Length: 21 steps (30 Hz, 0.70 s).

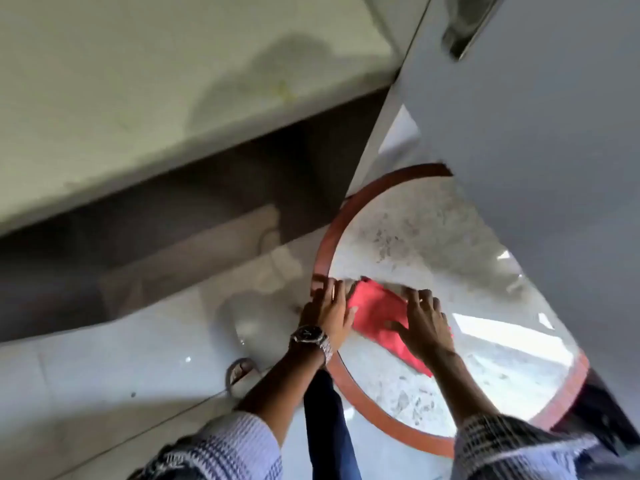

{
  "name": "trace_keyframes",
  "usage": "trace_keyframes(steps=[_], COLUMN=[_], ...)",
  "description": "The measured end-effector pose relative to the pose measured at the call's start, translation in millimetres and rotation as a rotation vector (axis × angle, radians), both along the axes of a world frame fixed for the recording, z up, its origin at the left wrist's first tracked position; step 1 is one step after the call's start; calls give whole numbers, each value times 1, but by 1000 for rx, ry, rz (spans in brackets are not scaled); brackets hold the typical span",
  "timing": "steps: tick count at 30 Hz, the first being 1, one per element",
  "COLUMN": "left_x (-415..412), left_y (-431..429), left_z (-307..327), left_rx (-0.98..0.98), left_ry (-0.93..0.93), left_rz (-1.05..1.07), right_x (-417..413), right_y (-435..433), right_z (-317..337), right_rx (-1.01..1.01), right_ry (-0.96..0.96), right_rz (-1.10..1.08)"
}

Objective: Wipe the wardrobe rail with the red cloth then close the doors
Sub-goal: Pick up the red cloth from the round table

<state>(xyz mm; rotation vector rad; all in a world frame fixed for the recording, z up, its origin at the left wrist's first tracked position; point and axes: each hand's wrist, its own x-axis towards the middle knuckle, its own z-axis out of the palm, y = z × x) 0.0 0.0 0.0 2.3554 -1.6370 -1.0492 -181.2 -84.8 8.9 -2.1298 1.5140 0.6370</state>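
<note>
**Stock of the scene: cloth at hand, rail and doors outstanding**

1. Wardrobe interior (173, 216), far left. A dark recess is seen under a pale panel. No rail can be made out in it; nothing shows that wiping has been started.

2. Floor (104, 358), near left. Pale glossy tiles; a sandalled foot (240, 370) is partly seen.

3. Left hand (329, 313), centre. A wristwatch (310, 336) is worn. The hand is laid flat at the left edge of the cloth, fingers (337, 289) extended and close together; nothing is held.

4. Red cloth (377, 317), centre right. It is spread, partly folded, on the round counter (398, 220), a marbled top with a reddish-brown rim, near its left side. It has not been lifted.

5. Right hand (424, 323), right of centre. It is pressed palm-down on the cloth, fingers spread wide, not closed round it.

6. Wardrobe door (536, 133), far right. A grey panel with a recessed handle (464, 26) is seen standing open over the counter.

Progress, as judged: very early. The cloth is only being gathered or folded. Left to do: taking up the cloth, wiping the rail, closing the doors.
</note>
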Motion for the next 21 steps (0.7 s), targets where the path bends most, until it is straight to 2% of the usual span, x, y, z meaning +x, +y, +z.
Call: trace_keyframes(steps=[2, 5, 8, 10, 12, 14, 17, 18, 20, 21], left_x=[-12, -28, -28, -7, 24, 71, 141, 163, 216, 245], left_y=[-9, -4, 14, 30, 48, 71, 108, 117, 130, 130], left_z=[-22, -30, -4, 33, 89, 158, 268, 305, 382, 422], left_rx=[-9, 109, 197, 153, -29, -244, -446, -533, -718, -785], left_ry=[65, 77, 105, 124, 281, 332, 223, 157, 16, -54], left_rz=[158, 169, 267, 394, 565, 689, 737, 719, 603, 503], right_x=[-5, -9, 6, 30, 58, 96, 164, 192, 250, 279], right_y=[3, 9, 17, 25, 31, 38, 43, 42, 37, 31], right_z=[-19, -19, 10, 42, 90, 155, 263, 303, 389, 435], right_rx=[-31, 23, 117, 137, 117, 41, -141, -171, -262, -289], right_ry=[-51, -31, -33, -114, -232, -397, -645, -708, -778, -818], right_rz=[-59, -6, 115, 152, 173, 206, 308, 416, 605, 613])
